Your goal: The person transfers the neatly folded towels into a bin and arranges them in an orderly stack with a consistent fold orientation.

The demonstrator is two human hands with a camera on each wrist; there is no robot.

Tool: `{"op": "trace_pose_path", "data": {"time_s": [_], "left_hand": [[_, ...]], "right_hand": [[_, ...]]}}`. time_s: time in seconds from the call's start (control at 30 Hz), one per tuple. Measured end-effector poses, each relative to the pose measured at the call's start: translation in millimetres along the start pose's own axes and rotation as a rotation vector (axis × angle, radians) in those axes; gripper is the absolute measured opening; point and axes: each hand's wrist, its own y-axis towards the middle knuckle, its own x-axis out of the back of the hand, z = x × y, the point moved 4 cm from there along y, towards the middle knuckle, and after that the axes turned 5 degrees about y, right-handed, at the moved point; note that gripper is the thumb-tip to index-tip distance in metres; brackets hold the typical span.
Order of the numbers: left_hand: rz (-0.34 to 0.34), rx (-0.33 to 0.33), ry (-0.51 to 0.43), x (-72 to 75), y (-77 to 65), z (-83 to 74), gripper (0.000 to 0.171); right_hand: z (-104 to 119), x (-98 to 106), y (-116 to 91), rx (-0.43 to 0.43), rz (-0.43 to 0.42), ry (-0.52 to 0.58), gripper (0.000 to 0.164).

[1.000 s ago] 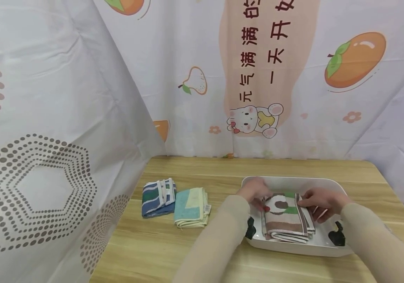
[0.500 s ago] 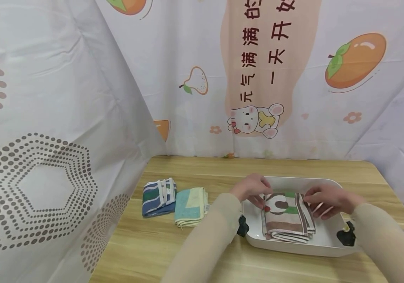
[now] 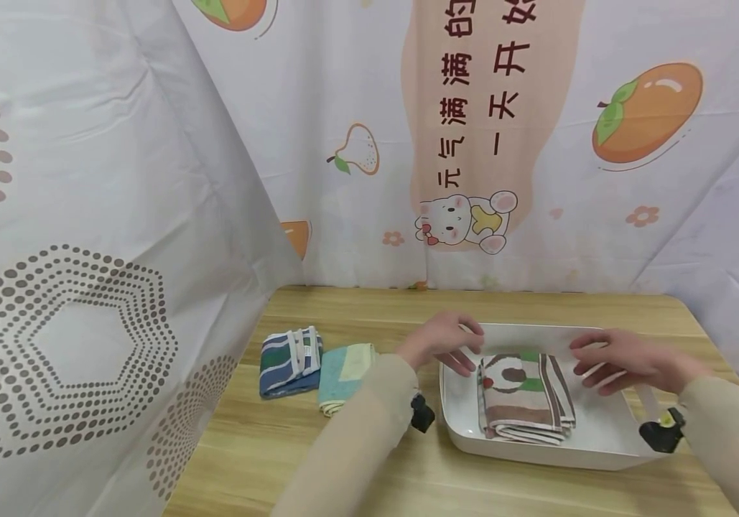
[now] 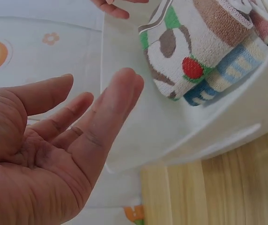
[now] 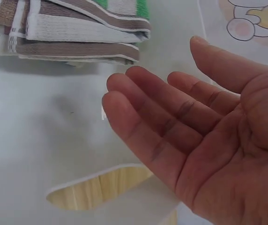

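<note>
A folded brown, white and green towel [image 3: 518, 395] with a red spot lies inside a white plastic tub [image 3: 602, 438]. The left wrist view shows a blue-and-cream patterned towel [image 4: 239, 65] under it. My left hand [image 3: 443, 341] hovers over the tub's left rim, empty, its fingers loosely bent and apart from the towels. On the other side, my right hand [image 3: 624, 359] hangs above the tub's right part, palm inward and holding nothing. In the right wrist view, the folded edges of the towel [image 5: 82, 30] sit beyond the fingertips.
Left of the tub on the wooden table [image 3: 246, 459] lie two more folded towels: a blue, green and white striped one [image 3: 288, 362] and a teal-and-yellow one [image 3: 343, 373], partly behind the left sleeve. A printed curtain [image 3: 356, 215] hangs behind the table.
Both hands have drawn away from the towel's sides, the left hand leftward and the right hand rightward. The brown, white and green towel stays in place in the tub.
</note>
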Motion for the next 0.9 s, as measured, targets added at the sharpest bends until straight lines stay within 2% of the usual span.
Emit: {"op": "trace_pose_path", "data": {"time_s": [0.23, 0.53, 0.67, 0.9], "left_hand": [[0.014, -0.048, -0.081, 19.5, -8.3, 6.0, 0.025], [-0.019, -0.062, -0.130, 48.3, -21.2, 22.5, 0.028], [-0.037, -0.065, -0.166, 58.7, -25.7, 32.9, 0.028], [-0.038, -0.062, -0.228, 73.6, -33.4, 51.2, 0.025]], "right_hand": [[-1, 13, -11, 0.056, 0.013, 0.044, 0.064], [-10, 31, -22, 0.103, 0.031, 0.099, 0.053], [-13, 37, -25, 0.113, 0.041, 0.125, 0.045], [-21, 44, -30, 0.085, 0.014, 0.130, 0.043]]}}
